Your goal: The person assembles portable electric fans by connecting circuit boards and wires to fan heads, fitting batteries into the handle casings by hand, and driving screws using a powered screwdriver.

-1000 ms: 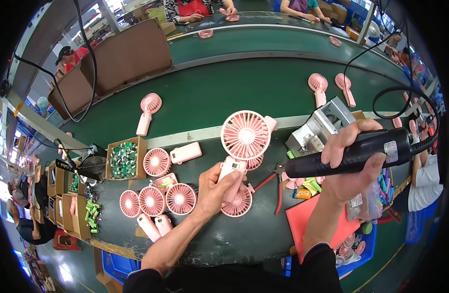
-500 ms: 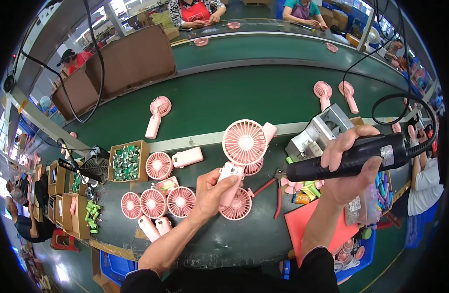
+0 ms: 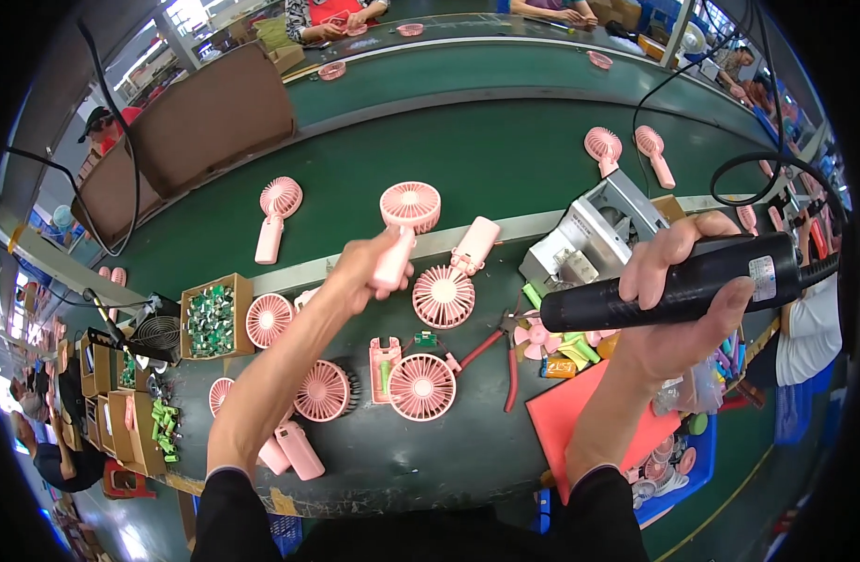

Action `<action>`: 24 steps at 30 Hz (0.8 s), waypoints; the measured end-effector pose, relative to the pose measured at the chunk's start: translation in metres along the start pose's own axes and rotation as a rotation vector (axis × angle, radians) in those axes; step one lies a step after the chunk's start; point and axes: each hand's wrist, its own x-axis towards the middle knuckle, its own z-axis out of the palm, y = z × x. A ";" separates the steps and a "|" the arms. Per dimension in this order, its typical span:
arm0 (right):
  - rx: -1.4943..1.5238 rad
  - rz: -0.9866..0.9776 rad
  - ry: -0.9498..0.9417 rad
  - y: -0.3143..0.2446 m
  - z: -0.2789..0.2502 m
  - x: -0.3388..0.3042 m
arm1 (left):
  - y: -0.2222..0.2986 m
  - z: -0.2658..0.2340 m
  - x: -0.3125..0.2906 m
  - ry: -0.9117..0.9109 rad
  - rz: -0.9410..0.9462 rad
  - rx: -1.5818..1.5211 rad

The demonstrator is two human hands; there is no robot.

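Note:
My left hand grips the handle of a pink handheld fan, stretched out at the green belt's near edge. In my right hand lies a black cylindrical electric screwdriver, with a cable at its rear end and its front end pointing left. Between my hands, a second pink fan rests on the bench with its handle toward the belt. Nearer me sits an opened fan, its handle shell holding a green battery cell. A small green circuit board is beside it. Red-handled cutters lie to the right.
A carton of circuit boards and loose green cells are at left. A grey metal fixture stands near the screwdriver. Finished-looking fans lie on the green belt. A red sheet overhangs the bench's right front. Co-workers sit across the belt.
My left hand has carried the fan up and left toward the belt, uncovering the fans and open shell below. The right hand keeps hold of the screwdriver. The view has shifted slightly.

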 end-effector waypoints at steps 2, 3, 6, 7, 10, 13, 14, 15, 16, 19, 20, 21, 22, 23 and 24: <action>0.001 -0.007 0.013 0.001 -0.002 0.002 | 0.001 -0.003 0.035 0.012 0.021 -0.020; -0.003 -0.012 0.013 0.000 -0.003 0.003 | 0.003 -0.003 0.051 0.018 0.037 -0.030; -0.066 -0.040 0.027 0.000 -0.002 0.005 | 0.003 -0.001 0.080 0.252 0.155 -0.035; -0.036 -0.050 0.023 0.001 -0.001 0.008 | 0.005 -0.009 0.082 0.247 0.366 0.112; -0.081 -0.062 0.063 -0.003 -0.004 0.006 | 0.024 0.027 0.038 0.364 0.830 0.425; -0.169 -0.087 0.085 -0.007 -0.007 0.003 | 0.048 0.062 -0.069 0.027 0.924 0.280; -0.184 -0.087 0.073 -0.003 -0.005 0.001 | 0.054 0.059 -0.107 -0.139 1.123 0.311; -0.185 -0.080 0.077 0.003 -0.002 -0.001 | 0.054 0.064 -0.150 -0.117 1.101 0.216; -0.191 -0.072 0.075 0.008 0.002 -0.001 | 0.058 0.063 -0.169 -0.106 1.104 0.226; -0.153 -0.045 0.104 0.003 0.007 -0.003 | 0.060 0.066 -0.212 -0.557 1.580 0.344; -0.120 -0.031 0.137 0.007 0.005 -0.005 | 0.058 0.057 -0.234 -0.547 1.453 0.437; -0.160 -0.026 0.110 0.008 0.005 -0.004 | 0.064 0.067 -0.239 -0.550 1.339 0.381; -0.119 -0.016 0.096 0.007 0.013 0.002 | 0.080 0.080 -0.248 -0.528 1.239 0.364; -0.052 0.010 0.093 0.010 0.016 0.004 | 0.096 0.075 -0.252 -0.534 1.199 0.490; -0.121 -0.004 0.040 0.008 0.012 0.006 | 0.097 0.073 -0.244 -0.578 1.189 0.442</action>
